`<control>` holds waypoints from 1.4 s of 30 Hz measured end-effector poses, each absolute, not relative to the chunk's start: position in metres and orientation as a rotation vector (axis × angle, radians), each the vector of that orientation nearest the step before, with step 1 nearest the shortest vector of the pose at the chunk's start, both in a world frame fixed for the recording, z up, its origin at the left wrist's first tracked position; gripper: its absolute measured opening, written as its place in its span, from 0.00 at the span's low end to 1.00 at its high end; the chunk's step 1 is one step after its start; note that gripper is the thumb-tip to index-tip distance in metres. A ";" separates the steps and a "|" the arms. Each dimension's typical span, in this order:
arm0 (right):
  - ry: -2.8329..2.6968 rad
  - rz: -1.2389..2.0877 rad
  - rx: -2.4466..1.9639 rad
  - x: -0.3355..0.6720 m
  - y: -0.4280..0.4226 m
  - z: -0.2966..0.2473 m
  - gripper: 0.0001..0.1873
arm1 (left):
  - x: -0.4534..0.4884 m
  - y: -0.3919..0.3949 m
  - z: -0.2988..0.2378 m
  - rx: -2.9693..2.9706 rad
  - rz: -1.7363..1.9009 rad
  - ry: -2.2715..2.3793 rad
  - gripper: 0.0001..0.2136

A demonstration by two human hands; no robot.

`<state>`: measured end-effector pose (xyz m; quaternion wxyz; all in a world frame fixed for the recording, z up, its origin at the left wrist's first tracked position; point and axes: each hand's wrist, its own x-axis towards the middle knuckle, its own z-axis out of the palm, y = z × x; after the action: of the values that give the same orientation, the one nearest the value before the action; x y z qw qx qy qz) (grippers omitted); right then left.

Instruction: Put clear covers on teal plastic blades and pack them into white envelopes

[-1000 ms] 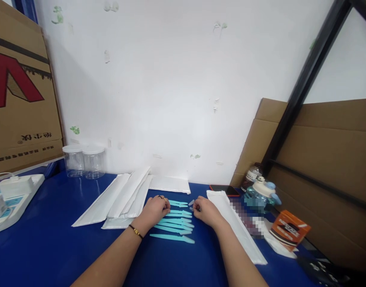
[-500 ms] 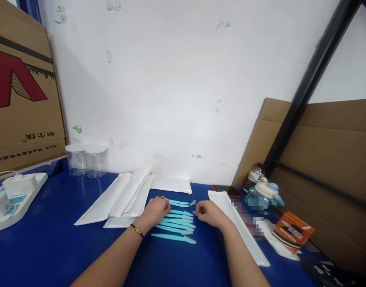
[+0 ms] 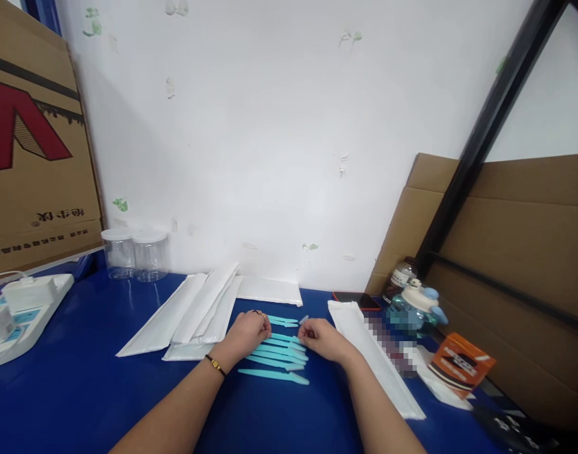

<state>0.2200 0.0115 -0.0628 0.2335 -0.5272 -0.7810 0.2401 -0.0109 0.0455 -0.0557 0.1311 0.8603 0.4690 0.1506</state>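
Several turquoise eyebrow razors lie side by side in a column on the blue table, their blade ends toward the right. My left hand is closed at the handle end of one razor in the upper part of the column. At that razor's blade end, the fingertips of my right hand are pinched together on a small clear blade cap, which they now mostly hide. Another clear cap lies just beyond the right fingers, beside the farthest razors.
White padded mailers are piled on the left, with another mailer on the right. A phone, a teal bottle and an orange box stand farther right. Clear jars and a power strip are left.
My right hand has moved left with the clear cap, up to the razor's blade end. My left hand stays at the handle end. The view has shifted slightly.
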 end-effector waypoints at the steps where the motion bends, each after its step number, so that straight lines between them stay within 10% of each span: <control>1: -2.140 0.684 -1.447 0.221 0.011 -0.061 0.06 | -0.011 0.045 -0.054 2.486 0.418 1.354 0.05; 20: -1.929 0.090 -1.995 0.239 0.025 -0.070 0.03 | -0.012 0.052 -0.061 2.638 0.465 1.437 0.05; 42: -2.141 0.389 -1.508 0.231 0.019 -0.065 0.07 | -0.007 0.049 -0.058 2.746 0.429 1.373 0.09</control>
<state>0.2305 0.0193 -0.0647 0.2445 -0.5522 -0.7843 0.1423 -0.0070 0.0491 -0.0578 0.0208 0.8856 0.4429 0.1385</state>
